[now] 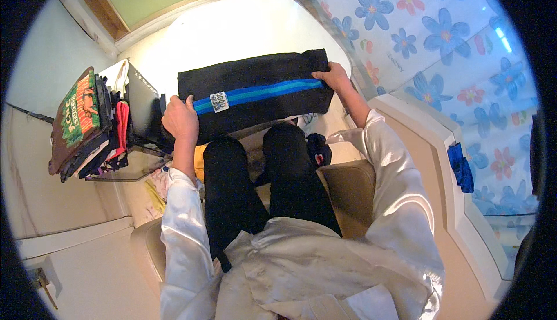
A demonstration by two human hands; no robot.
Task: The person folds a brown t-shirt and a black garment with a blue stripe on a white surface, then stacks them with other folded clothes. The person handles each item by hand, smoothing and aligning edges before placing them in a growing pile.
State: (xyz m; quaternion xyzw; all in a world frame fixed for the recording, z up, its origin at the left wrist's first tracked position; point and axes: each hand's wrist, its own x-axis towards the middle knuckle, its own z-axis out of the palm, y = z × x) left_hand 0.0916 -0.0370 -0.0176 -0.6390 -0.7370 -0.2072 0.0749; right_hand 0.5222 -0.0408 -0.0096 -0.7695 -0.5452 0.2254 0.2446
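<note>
A folded black garment [256,120] with blue stripes stretches between my two hands, above my knees and over the near edge of a white table [243,24]. A small white patch [219,102] with printed marks sits on the stripes near the left end. My left hand [180,118] grips the left end, thumb on top. At the far right end my right hand [334,76] pinches the garment by the stripes, with the thumb over the cloth. The fingers beneath the fabric are hidden on both sides.
Left of the table, a pile of folded clothes [82,124] stands beside a dark panel [145,98]. Yellow and pink cloth [156,187] lies low by my left leg. Dark cloth [319,149] is by my right knee. A blue cloth [460,168] hangs on a pale furniture edge [439,124].
</note>
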